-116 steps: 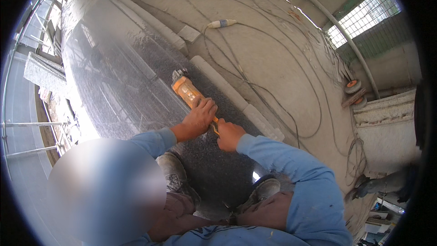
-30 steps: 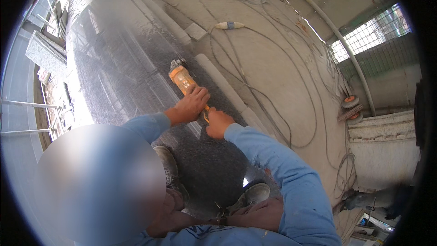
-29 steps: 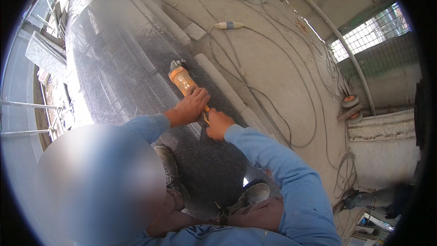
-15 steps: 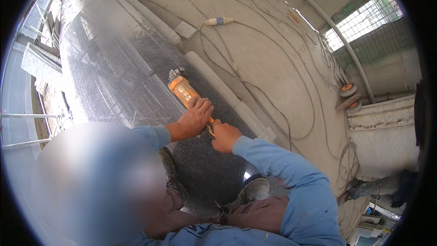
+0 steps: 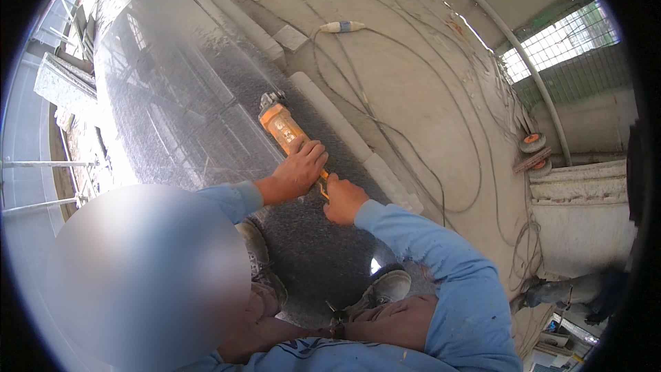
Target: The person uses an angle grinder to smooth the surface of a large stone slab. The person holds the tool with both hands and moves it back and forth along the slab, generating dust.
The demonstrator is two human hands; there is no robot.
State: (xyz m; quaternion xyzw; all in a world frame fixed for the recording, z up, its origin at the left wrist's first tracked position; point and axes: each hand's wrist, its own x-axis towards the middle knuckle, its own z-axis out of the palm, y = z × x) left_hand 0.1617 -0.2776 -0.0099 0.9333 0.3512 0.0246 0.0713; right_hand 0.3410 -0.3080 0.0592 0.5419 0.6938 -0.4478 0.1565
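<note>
An orange angle grinder [image 5: 284, 129] lies along the dark polished stone slab [image 5: 200, 107], its metal head and disc at the slab's surface, pointing away from me. My left hand [image 5: 299, 169] is closed over the grinder's body. Behind it, my right hand [image 5: 344, 198] grips the rear handle, which is partly covered by the fingers. A pale streak of dust or spray runs on the slab beyond the head. My shoes stand on the near part of the slab, and both sleeves are light blue.
Pale stone strips [image 5: 330, 114] line the slab's right side. A cable connector [image 5: 342, 27] and long looping cables lie on the dusty floor. Stone slabs [image 5: 65, 86] are stacked at the left. Another person's leg [image 5: 561, 293] shows at the lower right, below a pale block [image 5: 582, 207].
The grinder and both hands have shifted slightly right within the picture, and the surroundings have shifted a little too. A pale streak now shows past the grinder head. Both grips are unchanged.
</note>
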